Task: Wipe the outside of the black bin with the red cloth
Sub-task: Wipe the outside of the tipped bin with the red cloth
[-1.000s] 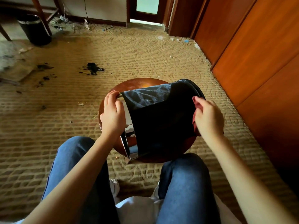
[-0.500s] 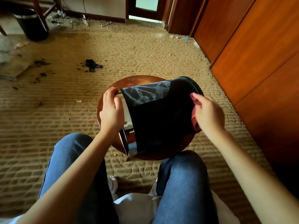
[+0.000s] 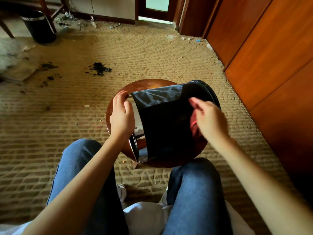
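Over the last second we slid our right hand (image 3: 210, 119) toward 9 o'clock across the black bin (image 3: 162, 126) (fingers blurred mid-stroke), and more of the red cloth (image 3: 194, 127) showed beneath the palm, so the wipe looked under way. The right fingers pinched the cloth against the wall. Our left hand (image 3: 121, 116) clasped the chrome rim (image 3: 141, 154) at 9 o'clock. The bin lay sideways on the round wooden stool (image 3: 145, 84).

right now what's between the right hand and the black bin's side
The red cloth, bunched under the right hand against the black bin's wall; only its edge shows below the palm, in the head view.
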{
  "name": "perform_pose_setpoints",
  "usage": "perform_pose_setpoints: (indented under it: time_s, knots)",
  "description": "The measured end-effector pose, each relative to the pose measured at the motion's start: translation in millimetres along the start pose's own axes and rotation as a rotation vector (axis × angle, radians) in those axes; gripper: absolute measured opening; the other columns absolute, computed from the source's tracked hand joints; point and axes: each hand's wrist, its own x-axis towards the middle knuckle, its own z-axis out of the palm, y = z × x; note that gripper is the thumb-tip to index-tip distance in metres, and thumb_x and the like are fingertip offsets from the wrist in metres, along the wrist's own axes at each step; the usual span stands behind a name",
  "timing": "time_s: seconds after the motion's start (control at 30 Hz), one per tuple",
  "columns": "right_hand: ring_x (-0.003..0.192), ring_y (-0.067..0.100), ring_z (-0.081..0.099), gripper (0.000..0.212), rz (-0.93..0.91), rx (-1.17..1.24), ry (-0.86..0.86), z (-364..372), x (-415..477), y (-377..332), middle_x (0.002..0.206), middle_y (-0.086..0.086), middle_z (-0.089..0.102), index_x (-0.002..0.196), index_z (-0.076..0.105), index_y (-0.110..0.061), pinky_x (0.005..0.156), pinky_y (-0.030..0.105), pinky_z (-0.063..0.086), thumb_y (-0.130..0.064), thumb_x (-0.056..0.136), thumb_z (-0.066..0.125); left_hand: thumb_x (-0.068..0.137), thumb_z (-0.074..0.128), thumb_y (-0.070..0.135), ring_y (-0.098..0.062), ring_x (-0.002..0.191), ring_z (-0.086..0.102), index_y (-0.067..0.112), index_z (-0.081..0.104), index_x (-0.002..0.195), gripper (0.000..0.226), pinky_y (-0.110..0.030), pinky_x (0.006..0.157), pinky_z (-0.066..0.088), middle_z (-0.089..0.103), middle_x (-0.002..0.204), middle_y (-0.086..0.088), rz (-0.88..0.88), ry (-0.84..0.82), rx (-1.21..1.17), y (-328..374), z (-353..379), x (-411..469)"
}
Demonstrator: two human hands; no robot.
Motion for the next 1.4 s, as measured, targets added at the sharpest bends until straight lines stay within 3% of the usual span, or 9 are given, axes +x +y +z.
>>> perform_pose_setpoints:
  time_s: [0.1, 0.37, 0.5, 0.63, 0.9, 1.0, 1.13, 1.23, 1.4]
  knots:
    - [0.1, 0.03, 0.061, 0.037, 0.141, -0.008, 0.076, 1.9, 1.9, 4.7, 0.113, 0.008, 0.064, 0.13, 0.057, -0.019, 0.083, 0.044, 0.05, -0.012, 0.094, 0.049, 0.088, 0.025, 0.029, -0.008, 0.122, 0.042, 0.016, 0.048, 0.132, 0.051, -0.03, 0.103, 0.033, 0.045, 0.14, -0.002, 0.009, -0.001, -0.005, -1.0, 1.5, -2.4]
    - [0.058, 0.03, 0.062, 0.041, -0.446, 0.118, -0.088, 37.3, -49.1, -89.5, 0.088, 0.007, 0.064, 0.123, 0.063, -0.013, 0.044, 0.036, 0.052, -0.008, 0.084, 0.052, 0.087, 0.024, 0.03, -0.01, 0.122, 0.043, 0.013, 0.05, 0.13, 0.053, -0.027, 0.1, 0.032, 0.048, 0.137, -0.004, 0.012, -0.009, 0.052, 1.9, -2.2, 3.4]
    - [0.088, 0.032, 0.064, 0.04, -0.128, -0.029, -0.061, 12.0, -1.1, -17.8, 0.103, 0.002, 0.066, 0.128, 0.058, -0.034, 0.07, 0.042, 0.053, -0.02, 0.091, 0.048, 0.087, 0.024, 0.03, -0.007, 0.118, 0.043, 0.014, 0.05, 0.13, 0.052, -0.029, 0.103, 0.033, 0.049, 0.136, -0.002, 0.005, -0.012, 0.051, 2.1, -1.9, 3.5]
    - [0.105, 0.029, 0.062, 0.032, 0.203, -0.01, 0.084, -2.8, 21.0, 11.5, 0.115, 0.005, 0.067, 0.126, 0.061, -0.025, 0.083, 0.037, 0.048, -0.021, 0.097, 0.048, 0.088, 0.024, 0.029, -0.011, 0.124, 0.044, 0.015, 0.049, 0.131, 0.051, -0.027, 0.101, 0.032, 0.047, 0.139, -0.002, 0.025, -0.009, 0.052, 0.4, -0.6, -1.7]
    - [0.074, 0.032, 0.066, 0.048, -0.386, 0.135, -0.117, 35.4, -55.1, -90.1, 0.098, 0.006, 0.067, 0.133, 0.055, -0.02, 0.058, 0.04, 0.055, -0.006, 0.086, 0.053, 0.086, 0.024, 0.03, -0.014, 0.125, 0.044, 0.012, 0.049, 0.131, 0.055, -0.028, 0.101, 0.032, 0.048, 0.139, -0.003, 0.021, -0.012, 0.092, 4.7, -3.8, 1.6]
    - [0.093, 0.031, 0.064, 0.045, -0.163, -0.024, -0.108, 15.4, -14.8, -36.2, 0.11, 0.003, 0.068, 0.13, 0.055, -0.037, 0.073, 0.037, 0.053, -0.016, 0.091, 0.05, 0.088, 0.025, 0.029, -0.013, 0.127, 0.044, 0.016, 0.048, 0.133, 0.052, -0.032, 0.106, 0.033, 0.047, 0.141, 0.0, 0.02, -0.011, 0.098, 2.8, -3.9, -1.0]
    - [0.106, 0.029, 0.061, 0.031, 0.273, -0.05, 0.021, -19.5, 25.6, 21.8, 0.118, 0.004, 0.067, 0.125, 0.061, -0.03, 0.079, 0.031, 0.047, -0.025, 0.097, 0.048, 0.087, 0.024, 0.031, -0.013, 0.129, 0.042, 0.016, 0.046, 0.136, 0.056, -0.038, 0.111, 0.032, 0.045, 0.143, -0.001, 0.004, -0.006, 0.047, 4.4, 0.0, -6.3]
    - [0.107, 0.032, 0.06, 0.037, 0.138, -0.084, 0.006, 3.9, 2.5, -27.9, 0.117, 0.009, 0.065, 0.131, 0.056, -0.024, 0.083, 0.037, 0.048, -0.018, 0.095, 0.047, 0.087, 0.024, 0.032, -0.012, 0.129, 0.042, 0.017, 0.045, 0.137, 0.056, -0.038, 0.111, 0.032, 0.044, 0.144, 0.001, -0.025, -0.009, 0.023, 5.4, -0.6, -5.8]
    - [0.076, 0.033, 0.065, 0.045, -0.346, 0.072, -0.114, 34.6, -52.8, -100.2, 0.1, 0.009, 0.067, 0.133, 0.055, -0.015, 0.057, 0.032, 0.047, -0.007, 0.089, 0.052, 0.088, 0.024, 0.031, -0.012, 0.127, 0.044, 0.017, 0.046, 0.135, 0.054, -0.035, 0.107, 0.034, 0.048, 0.141, 0.0, -0.016, -0.017, 0.046, 5.3, -3.7, -3.2]
